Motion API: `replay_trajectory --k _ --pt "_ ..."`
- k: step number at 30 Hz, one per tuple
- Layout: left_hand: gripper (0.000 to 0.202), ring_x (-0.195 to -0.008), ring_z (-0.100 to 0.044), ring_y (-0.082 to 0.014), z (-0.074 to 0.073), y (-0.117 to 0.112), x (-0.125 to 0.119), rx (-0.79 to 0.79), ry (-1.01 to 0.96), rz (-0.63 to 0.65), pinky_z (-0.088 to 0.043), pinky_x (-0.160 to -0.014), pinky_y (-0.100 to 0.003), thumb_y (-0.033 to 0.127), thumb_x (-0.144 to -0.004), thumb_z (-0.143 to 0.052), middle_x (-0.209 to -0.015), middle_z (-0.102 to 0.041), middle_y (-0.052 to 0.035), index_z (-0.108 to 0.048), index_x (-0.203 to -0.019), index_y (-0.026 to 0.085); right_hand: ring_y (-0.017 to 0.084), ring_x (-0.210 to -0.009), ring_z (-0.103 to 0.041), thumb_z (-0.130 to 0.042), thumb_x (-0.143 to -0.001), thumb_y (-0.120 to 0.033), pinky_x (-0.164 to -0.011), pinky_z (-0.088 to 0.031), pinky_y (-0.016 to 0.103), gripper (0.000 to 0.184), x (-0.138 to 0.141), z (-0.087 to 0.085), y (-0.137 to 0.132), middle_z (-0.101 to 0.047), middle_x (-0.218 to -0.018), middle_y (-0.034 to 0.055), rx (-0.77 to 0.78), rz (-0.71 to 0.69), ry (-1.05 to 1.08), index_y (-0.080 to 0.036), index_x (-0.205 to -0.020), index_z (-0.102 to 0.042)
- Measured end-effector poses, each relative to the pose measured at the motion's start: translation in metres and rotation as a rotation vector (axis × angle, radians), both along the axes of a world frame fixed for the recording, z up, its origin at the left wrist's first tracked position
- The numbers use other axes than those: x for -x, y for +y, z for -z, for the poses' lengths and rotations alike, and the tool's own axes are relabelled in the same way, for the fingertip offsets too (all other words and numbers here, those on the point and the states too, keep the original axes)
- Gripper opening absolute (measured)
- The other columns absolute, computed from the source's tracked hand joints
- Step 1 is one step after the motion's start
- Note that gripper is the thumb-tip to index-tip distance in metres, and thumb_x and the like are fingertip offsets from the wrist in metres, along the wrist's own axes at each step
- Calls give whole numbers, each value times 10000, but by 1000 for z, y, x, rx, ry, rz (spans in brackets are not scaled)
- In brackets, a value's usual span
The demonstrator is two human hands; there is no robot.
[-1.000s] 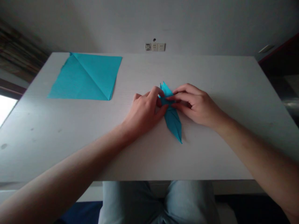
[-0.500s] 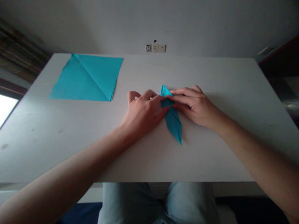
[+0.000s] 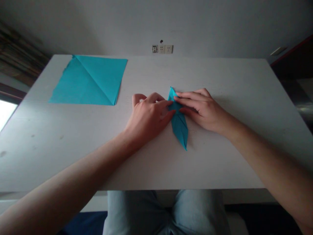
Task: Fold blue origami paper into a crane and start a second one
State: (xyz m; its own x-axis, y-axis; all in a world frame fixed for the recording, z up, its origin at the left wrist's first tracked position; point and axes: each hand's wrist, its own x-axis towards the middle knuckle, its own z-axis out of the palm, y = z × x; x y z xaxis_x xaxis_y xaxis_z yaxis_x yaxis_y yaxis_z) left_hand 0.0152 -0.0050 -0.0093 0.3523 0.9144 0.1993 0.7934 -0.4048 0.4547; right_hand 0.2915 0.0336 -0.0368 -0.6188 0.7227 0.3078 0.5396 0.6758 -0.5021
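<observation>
A narrow folded piece of blue paper [image 3: 179, 125], pointed at both ends, lies on the white table in front of me. My left hand [image 3: 149, 114] is on its left edge, with thumb and index finger touching the paper and the other fingers curled. From the right, my right hand [image 3: 201, 107] rests thumb and fingertips on the upper half of the same paper. Fingertips of both hands cover part of its middle. Its lower point faces toward me and the upper point leans away.
Flat blue paper sheets [image 3: 95, 81] with a diagonal crease lie at the table's back left. The white table [image 3: 220, 160] meets a wall with sockets [image 3: 161, 49]. My legs [image 3: 132, 212] are below the front edge.
The folded paper has turned slightly, its lower tip shifting a little to the left. Both hands keep nearly the same place on it. The whole view has shifted slightly.
</observation>
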Motion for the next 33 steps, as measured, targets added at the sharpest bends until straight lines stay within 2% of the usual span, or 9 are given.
replay_trajectory --k 4,9,12,17,26,31,33 --pt "311 -1079 -807 -289 1 2 1 -5 -14 4 -453 -1252 -582 426 -1202 -724 -1329 -915 -105 -934 -1394 302 447 -1496 -748 -678 -1240 -450 -1299 -553 718 489 0 -1 0 -808 -1747 101 -10 5 -13 -361 -1698 -823" --pt "321 -1147 -819 -304 5 4 1 -40 -23 15 -454 -1249 -554 472 -1163 -823 -1332 -930 -99 -926 -1407 290 462 -1491 -773 -669 -1245 -397 -1276 -579 726 491 0 -3 -1 -815 -1729 154 -26 13 -40 -276 -1694 -826" --pt "305 -1156 -828 -299 7 5 1 -31 -15 7 -443 -1255 -547 469 -1184 -810 -1323 -932 -92 -938 -1399 294 460 -1477 -784 -666 -1246 -377 -1269 -597 723 492 0 -3 -2 -824 -1711 174 -35 25 -57 -247 -1693 -826" --pt "311 -1230 -839 -319 8 6 0 -23 -14 3 -442 -1256 -550 448 -1205 -787 -1359 -922 -98 -947 -1427 300 447 -1481 -789 -685 -1238 -373 -1284 -606 707 489 0 -2 -1 -822 -1715 162 -40 26 -48 -253 -1690 -828" --pt "323 -1188 -823 -324 12 6 -2 -19 -30 1 -445 -1264 -593 421 -1192 -789 -1385 -897 -105 -958 -1445 314 430 -1580 -758 -703 -1214 -338 -1372 -591 699 430 4 2 -2 -768 -1780 168 -23 80 32 -264 -1595 -889" --pt "316 -1208 -807 -328 9 7 -4 11 -18 -17 -428 -1273 -610 406 -1184 -783 -1392 -864 -100 -942 -1443 319 428 -1531 -786 -735 -1178 -288 -1350 -623 676 397 8 3 -4 -826 -1681 157 -41 96 68 -257 -1532 -911" --pt "345 -1202 -806 -321 7 7 -5 33 -33 -21 -421 -1273 -611 385 -1170 -798 -1359 -856 -87 -903 -1495 334 429 -1528 -787 -735 -1165 -261 -1352 -624 672 397 10 3 -6 -829 -1666 166 -54 106 67 -243 -1521 -910"
